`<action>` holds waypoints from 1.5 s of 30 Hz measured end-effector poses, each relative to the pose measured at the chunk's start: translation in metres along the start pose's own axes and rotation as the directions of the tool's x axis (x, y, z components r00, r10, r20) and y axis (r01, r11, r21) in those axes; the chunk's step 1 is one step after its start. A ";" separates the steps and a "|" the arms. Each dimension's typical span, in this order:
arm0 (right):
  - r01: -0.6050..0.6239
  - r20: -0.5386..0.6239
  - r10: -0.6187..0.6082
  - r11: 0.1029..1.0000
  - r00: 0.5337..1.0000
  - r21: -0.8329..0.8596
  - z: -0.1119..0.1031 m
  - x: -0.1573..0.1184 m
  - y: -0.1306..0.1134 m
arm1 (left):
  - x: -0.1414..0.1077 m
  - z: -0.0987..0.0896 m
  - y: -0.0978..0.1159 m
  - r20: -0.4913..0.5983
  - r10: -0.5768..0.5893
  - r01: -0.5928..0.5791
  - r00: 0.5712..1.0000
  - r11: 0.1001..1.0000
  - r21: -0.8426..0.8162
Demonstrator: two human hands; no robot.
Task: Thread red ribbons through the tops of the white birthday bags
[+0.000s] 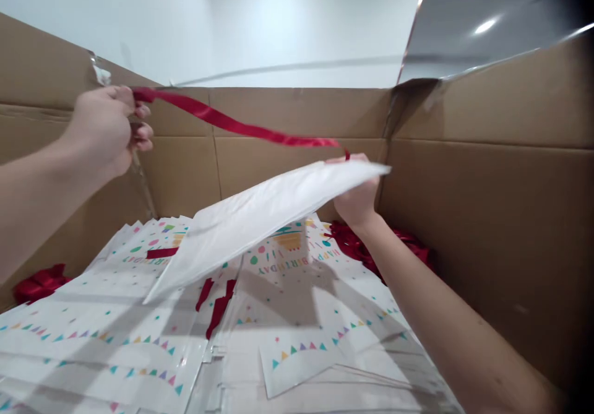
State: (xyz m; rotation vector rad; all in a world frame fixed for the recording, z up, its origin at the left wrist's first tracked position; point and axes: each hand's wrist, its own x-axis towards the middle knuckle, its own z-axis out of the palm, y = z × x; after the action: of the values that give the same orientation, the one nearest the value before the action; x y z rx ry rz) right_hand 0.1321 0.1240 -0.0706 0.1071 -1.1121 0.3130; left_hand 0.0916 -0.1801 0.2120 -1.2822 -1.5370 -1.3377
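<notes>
My left hand (109,130) pinches one end of a shiny red satin ribbon (223,119) high against the far box wall. The ribbon stretches across to my right hand (357,194), which grips the edge of a white paper gift bag (260,222) and lifts it at a tilt. The ribbon's far end reaches the bag's top edge near my right fingers. Below lie several white gift bags (288,364) printed with colourful bunting and "Happy Birthday" lettering, stacked in overlapping piles.
A large cardboard box (487,216) surrounds the bags, its walls rising on the left, far and right sides. Bunches of red ribbon (371,250) (39,283) lie along the stack's edges. Clear tape strips hang from the torn box rim.
</notes>
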 end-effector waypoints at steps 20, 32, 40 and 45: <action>-0.920 0.877 0.350 0.328 0.331 0.216 -0.071 -0.166 -0.004 | -0.188 0.086 -0.179 0.610 -0.311 0.346 0.729 0.936 0.065; -0.991 0.855 0.503 0.037 0.129 0.128 -0.045 -0.098 -0.099 | -0.225 0.120 -0.142 0.820 0.051 -0.180 0.571 0.982 0.064; -0.980 0.751 0.635 0.178 0.183 0.089 -0.050 -0.097 -0.097 | -0.214 0.135 -0.137 0.868 0.064 -0.157 0.492 0.988 0.016; -0.975 0.739 0.642 0.204 0.203 0.090 -0.044 -0.103 -0.093 | -0.209 0.138 -0.140 0.873 0.083 -0.091 0.480 0.995 -0.045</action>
State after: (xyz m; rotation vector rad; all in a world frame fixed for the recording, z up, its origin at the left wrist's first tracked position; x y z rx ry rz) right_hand 0.1569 0.0257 -0.1758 0.0648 -1.5668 1.8432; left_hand 0.0205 -0.0867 -0.0505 -2.2123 -2.0646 -0.5328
